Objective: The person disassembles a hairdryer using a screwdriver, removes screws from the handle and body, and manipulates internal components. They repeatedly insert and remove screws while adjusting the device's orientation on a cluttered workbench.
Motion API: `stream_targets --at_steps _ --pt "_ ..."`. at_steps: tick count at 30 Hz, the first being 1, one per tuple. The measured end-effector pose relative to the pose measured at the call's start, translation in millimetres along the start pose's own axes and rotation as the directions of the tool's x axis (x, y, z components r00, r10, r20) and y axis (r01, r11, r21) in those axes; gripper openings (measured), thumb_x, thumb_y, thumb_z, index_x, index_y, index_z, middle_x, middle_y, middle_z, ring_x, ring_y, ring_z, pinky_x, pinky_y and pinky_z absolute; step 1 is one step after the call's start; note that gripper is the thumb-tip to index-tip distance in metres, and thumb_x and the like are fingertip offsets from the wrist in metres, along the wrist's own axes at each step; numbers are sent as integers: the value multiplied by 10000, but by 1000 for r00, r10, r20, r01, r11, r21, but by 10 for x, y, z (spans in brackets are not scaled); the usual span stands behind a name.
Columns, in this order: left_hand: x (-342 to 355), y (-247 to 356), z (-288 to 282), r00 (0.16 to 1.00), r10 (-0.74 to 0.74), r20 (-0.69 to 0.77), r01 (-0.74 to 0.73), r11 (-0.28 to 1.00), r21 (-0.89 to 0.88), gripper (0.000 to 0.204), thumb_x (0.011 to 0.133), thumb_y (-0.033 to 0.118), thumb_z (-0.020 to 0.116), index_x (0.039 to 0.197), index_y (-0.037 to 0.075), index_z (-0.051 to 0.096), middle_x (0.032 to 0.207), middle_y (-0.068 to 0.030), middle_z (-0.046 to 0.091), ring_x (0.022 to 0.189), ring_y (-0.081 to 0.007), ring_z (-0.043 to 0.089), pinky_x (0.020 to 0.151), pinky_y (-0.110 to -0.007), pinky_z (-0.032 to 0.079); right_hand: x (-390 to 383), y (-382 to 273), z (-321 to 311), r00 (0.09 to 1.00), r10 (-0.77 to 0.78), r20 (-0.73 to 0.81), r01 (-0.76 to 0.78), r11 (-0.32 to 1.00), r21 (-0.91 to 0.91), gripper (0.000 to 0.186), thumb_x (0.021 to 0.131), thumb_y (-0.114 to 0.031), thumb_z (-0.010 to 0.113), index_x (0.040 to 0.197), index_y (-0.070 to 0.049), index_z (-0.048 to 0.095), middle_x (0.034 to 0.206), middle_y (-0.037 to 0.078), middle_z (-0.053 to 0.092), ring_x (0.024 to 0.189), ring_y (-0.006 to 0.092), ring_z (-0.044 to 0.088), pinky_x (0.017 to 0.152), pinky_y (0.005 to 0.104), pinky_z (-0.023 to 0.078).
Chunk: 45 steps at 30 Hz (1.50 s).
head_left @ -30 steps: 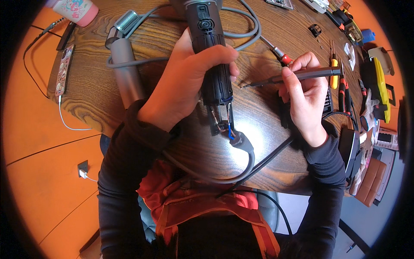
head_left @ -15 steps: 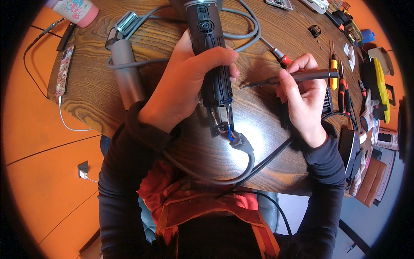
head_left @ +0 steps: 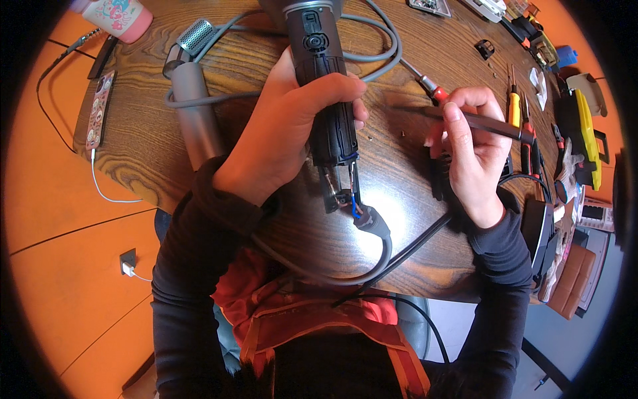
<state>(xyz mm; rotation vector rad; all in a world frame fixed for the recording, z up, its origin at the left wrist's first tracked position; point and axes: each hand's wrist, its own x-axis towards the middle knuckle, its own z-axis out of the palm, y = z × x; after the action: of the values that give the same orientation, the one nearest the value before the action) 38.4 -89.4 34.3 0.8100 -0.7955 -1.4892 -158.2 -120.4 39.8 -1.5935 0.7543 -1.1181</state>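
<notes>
Screwdriver (head_left: pixel 500 126), pinched in the right hand (head_left: pixel 473 143), has swung its blurred tip farther from a tiny piece (head_left: pixel 370 137) on the table (head_left: pixel 438 266). The left hand (head_left: pixel 287 116) grips the opened handle (head_left: pixel 321 65), left of the tool and apart from it.

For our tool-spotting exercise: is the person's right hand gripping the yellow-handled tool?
No: the right hand holds a slender dark tool.

A person in a black long-sleeved top (head_left: pixel 339 366) and a red apron (head_left: pixel 319 311).
The left sleeve (head_left: pixel 189 286) creases along the forearm, bunching loosely short of the bare left hand (head_left: pixel 292 120); the right sleeve (head_left: pixel 495 279) wrinkles too. Orange edging trims the apron's straps (head_left: pixel 413 367).
</notes>
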Motion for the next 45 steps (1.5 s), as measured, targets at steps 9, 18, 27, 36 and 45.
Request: stream_targets --at_steps 9,18,27,36,45 --pt "-10 14 10 1000 -5 -17 6 999 34 258 743 79 617 909 26 427 700 -69 556 626 -145 575 586 -242 478 31 52 106 896 -227 381 399 787 -470 138 695 27 636 777 -37 545 695 55 568 650 198 571 595 265 450" --pt "-17 -15 13 999 35 -19 -34 998 45 217 752 114 605 891 9 476 734 -76 539 651 -151 538 607 -244 449 20 111 150 874 -141 466 411 726 -551 166 703 -60 525 850 -82 453 647 48 485 624 228 504 585 300 417" --pt "-46 7 65 991 -79 106 70 994 89 456 737 56 622 1099 10 349 873 -151 583 753 -216 623 632 -291 513 102 -125 56 984 -81 159 80 997 16 274 763 80 583 928 -38 398 799 56 553 738 73 559 657 180 462" --pt "-39 6 83 985 -129 113 121 989 80 446 733 47 619 1086 -4 352 839 -134 572 714 -211 623 612 -287 523 53 10 195 826 -557 83 545 754 -367 192 707 62 637 804 -28 499 645 65 528 581 156 553 549 228 451" --pt "-36 -46 87 995 -87 41 82 990 111 395 709 29 629 1038 1 412 845 -81 555 784 -166 585 658 -286 510 128 88 146 548 -750 371 802 345 -487 217 602 8 650 797 -17 556 676 73 514 561 195 503 484 267 410"
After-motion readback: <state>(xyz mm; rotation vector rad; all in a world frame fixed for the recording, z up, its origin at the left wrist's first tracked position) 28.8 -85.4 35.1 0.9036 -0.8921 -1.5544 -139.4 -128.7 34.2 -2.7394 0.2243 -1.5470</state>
